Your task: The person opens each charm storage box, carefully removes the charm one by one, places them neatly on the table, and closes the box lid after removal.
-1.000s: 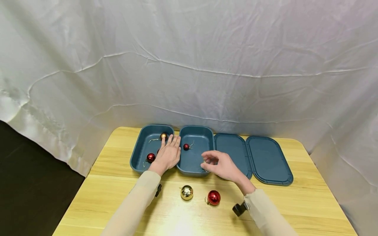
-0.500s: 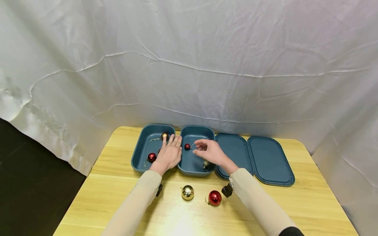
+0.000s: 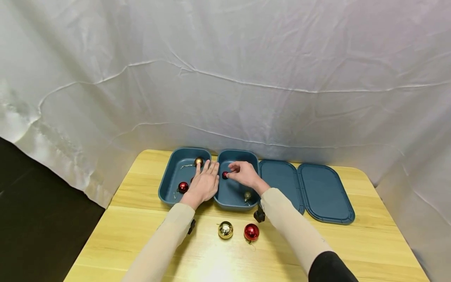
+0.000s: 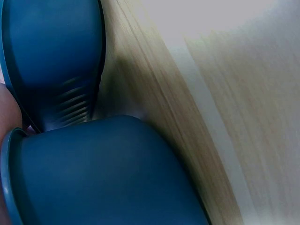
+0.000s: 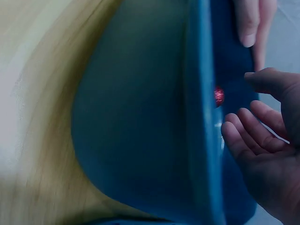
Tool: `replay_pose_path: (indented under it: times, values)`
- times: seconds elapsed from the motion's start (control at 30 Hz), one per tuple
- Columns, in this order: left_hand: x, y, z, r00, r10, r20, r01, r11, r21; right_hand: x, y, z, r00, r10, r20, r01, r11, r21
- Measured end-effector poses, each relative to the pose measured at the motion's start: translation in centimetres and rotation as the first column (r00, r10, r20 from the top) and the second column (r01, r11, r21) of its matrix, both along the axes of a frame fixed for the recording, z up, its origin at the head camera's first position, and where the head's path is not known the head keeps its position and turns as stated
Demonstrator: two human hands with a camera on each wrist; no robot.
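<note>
My left hand lies with fingers straight over the adjoining rims of the left blue box and the right blue box. Inside the right box, my right hand reaches toward a small red bauble. The right wrist view shows its fingers spread loosely, apart from that red bauble. A small gold bauble sits in the same box's near right corner. The left box contains a bronze bauble and a dark red bauble; another red one is mostly hidden by my left hand.
On the wooden table, a shiny gold bauble and a larger red bauble lie in front of the boxes. Two flat blue lids lie side by side at the right. A pale curtain hangs behind.
My right hand has moved left and away from me, from the small gold bauble to the small red one. The larger red bauble on the table has rolled slightly left. My left hand stays put.
</note>
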State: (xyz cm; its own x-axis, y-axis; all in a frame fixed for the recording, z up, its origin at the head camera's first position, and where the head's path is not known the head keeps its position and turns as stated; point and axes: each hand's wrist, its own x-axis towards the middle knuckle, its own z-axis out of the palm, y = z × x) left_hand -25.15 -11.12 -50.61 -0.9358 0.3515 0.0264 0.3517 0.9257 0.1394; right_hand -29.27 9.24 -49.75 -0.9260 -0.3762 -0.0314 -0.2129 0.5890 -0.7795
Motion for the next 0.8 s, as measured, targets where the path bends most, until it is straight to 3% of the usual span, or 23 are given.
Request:
replay_pose_path:
  times: [0.27, 0.43, 0.63, 0.8]
  values:
    - [0.1, 0.1, 0.1, 1.0, -0.003, -0.009, 0.003, 1.0, 0.0, -1.1, -0.7, -0.8, 1.0, -0.017, 0.008, 0.017, 0.999, 0.032]
    - [0.2, 0.2, 0.0, 1.0, -0.007, -0.014, 0.007, 1.0, 0.001, -1.2, -0.9, -1.2, 1.0, 0.002, -0.008, -0.001, 0.999, 0.038]
    - [0.3, 0.3, 0.0, 1.0, -0.013, -0.016, 0.013, 1.0, 0.01, -1.0, -1.0, -1.7, 0.998, -0.044, 0.038, 0.042, 0.997, 0.063]
    - [0.3, 0.3, 0.0, 1.0, -0.012, -0.012, 0.012, 1.0, 0.01, -1.0, -1.3, -2.0, 0.998, -0.055, 0.026, 0.052, 0.994, 0.099]
